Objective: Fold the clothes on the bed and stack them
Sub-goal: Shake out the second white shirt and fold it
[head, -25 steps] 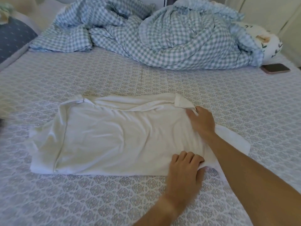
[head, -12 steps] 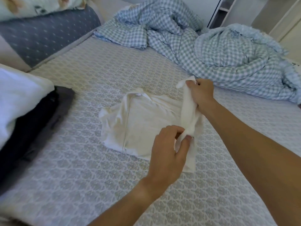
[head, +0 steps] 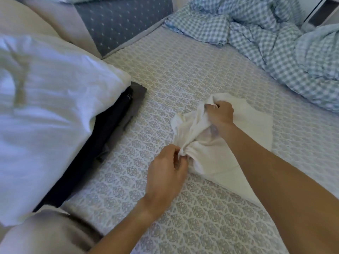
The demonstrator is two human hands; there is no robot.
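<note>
A cream-white garment (head: 255,129) lies partly folded and bunched on the patterned bed sheet (head: 183,74). My left hand (head: 165,173) pinches its near bunched edge. My right hand (head: 221,114) grips the cloth at its far edge. Both hands hold the left part of the garment gathered a little above the sheet. To the left sits a stack of folded clothes: a white piece (head: 51,107) on top, a dark garment (head: 102,134) and a grey one (head: 136,101) beneath it.
A crumpled blue-and-white checked duvet (head: 275,46) fills the far right of the bed. A dark blue dotted cushion (head: 119,21) lies at the far left. Beige fabric (head: 45,233) shows at the near left corner.
Both hands carried the garment's folded-over right edge leftwards across it, so the cloth is now bunched between them. The view swung left and the stack now fills the left side.
</note>
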